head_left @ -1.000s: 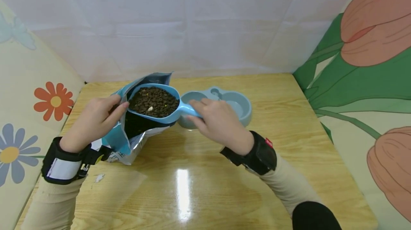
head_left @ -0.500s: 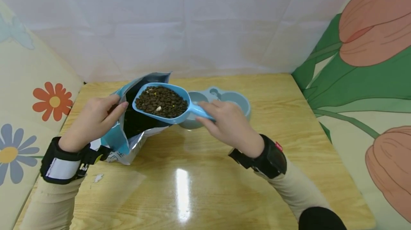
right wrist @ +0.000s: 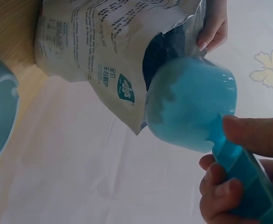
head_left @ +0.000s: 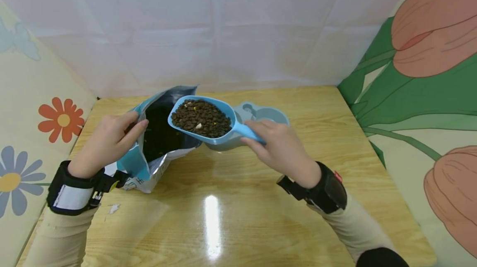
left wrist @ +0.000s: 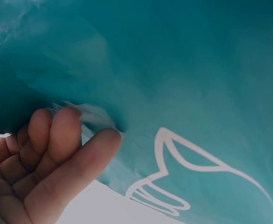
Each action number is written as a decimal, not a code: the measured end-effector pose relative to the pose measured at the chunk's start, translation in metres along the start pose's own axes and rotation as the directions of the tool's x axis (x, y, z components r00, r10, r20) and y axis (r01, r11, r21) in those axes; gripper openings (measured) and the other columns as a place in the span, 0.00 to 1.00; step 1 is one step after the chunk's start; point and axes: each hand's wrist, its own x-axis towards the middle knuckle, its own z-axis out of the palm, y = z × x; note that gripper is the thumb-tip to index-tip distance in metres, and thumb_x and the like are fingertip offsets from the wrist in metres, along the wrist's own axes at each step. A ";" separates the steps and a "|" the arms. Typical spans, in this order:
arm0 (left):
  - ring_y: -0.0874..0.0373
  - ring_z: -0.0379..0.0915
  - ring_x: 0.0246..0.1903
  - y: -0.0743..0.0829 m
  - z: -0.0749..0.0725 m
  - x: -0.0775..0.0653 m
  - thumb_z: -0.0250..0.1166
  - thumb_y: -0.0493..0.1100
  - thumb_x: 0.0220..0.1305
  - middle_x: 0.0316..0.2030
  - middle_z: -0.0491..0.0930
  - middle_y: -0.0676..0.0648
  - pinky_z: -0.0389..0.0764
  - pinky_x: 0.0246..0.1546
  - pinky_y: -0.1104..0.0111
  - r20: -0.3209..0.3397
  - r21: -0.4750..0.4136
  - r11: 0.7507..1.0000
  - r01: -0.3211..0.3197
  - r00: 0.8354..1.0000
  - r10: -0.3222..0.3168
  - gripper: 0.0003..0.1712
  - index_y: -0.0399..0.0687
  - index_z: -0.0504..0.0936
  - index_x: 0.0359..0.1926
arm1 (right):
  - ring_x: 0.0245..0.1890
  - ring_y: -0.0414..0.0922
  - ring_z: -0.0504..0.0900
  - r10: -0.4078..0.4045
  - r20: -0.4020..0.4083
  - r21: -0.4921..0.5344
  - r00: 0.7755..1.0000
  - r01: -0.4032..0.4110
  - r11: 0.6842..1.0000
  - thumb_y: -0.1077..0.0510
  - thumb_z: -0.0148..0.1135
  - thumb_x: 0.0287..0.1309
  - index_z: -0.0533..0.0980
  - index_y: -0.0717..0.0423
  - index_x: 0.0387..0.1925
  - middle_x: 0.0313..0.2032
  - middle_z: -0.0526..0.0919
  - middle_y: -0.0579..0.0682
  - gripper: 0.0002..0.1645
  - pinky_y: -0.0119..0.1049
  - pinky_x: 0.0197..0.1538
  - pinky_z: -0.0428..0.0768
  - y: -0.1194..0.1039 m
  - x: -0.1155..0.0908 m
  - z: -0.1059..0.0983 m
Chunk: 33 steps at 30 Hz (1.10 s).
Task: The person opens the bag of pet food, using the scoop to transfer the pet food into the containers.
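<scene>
My right hand (head_left: pixel 277 147) grips the handle of a blue scoop (head_left: pixel 238 125) heaped with brown pet kibble (head_left: pixel 203 119). The scoop is level and stands over the right side of the bag's mouth. With thumb and fingers, my left hand (head_left: pixel 109 140) pinches the near-left rim of the teal and silver food bag (head_left: pixel 135 161), whose mouth gapes. Dark contents are dimly visible inside. In the left wrist view, fingers (left wrist: pixel 64 130) bear on the bag's teal face (left wrist: pixel 197 93). From the right wrist, the scoop's rounded underside (right wrist: pixel 192 102) shows beside the bag (right wrist: pixel 108 56).
A grey-blue double pet bowl (head_left: pixel 277 114) stands behind the scoop, its left basin partly covered by it. A small white scrap (head_left: pixel 114 208) lies on the wooden table (head_left: pixel 253 217). A white cloth (head_left: pixel 223 31) hangs behind, with flower-patterned panels at both sides.
My right hand has drawn the full scoop to the right, partly out from over the bag's mouth and towards the bowl. The left hand and the bag have stayed nearly still.
</scene>
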 end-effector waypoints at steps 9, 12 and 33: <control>0.68 0.49 0.11 -0.005 -0.017 -0.013 0.58 0.34 0.58 0.12 0.51 0.59 0.54 0.12 0.72 -0.015 0.017 1.000 0.015 1.000 -0.015 0.16 0.48 0.63 0.18 | 0.18 0.38 0.67 0.006 -0.003 -0.033 1.000 -0.006 0.999 0.55 0.62 0.53 0.76 0.65 0.44 0.29 0.79 0.55 0.20 0.33 0.21 0.67 -0.005 -0.001 -0.003; 0.68 0.48 0.11 -0.004 -0.024 -0.018 0.58 0.34 0.59 0.12 0.51 0.59 0.54 0.12 0.72 -0.023 0.028 0.999 0.022 1.000 -0.022 0.16 0.48 0.63 0.18 | 0.17 0.38 0.65 0.019 0.003 -0.028 1.000 -0.018 0.999 0.56 0.62 0.52 0.76 0.64 0.44 0.27 0.78 0.53 0.20 0.33 0.21 0.66 -0.006 -0.001 -0.005; 0.68 0.48 0.11 0.016 -0.067 -0.035 0.59 0.35 0.59 0.12 0.51 0.59 0.54 0.12 0.72 -0.038 0.094 0.993 0.074 0.997 -0.071 0.16 0.48 0.63 0.19 | 0.16 0.39 0.66 0.042 0.006 -0.052 0.999 -0.041 0.998 0.59 0.66 0.47 0.77 0.66 0.41 0.22 0.77 0.52 0.19 0.33 0.17 0.66 -0.010 -0.001 -0.006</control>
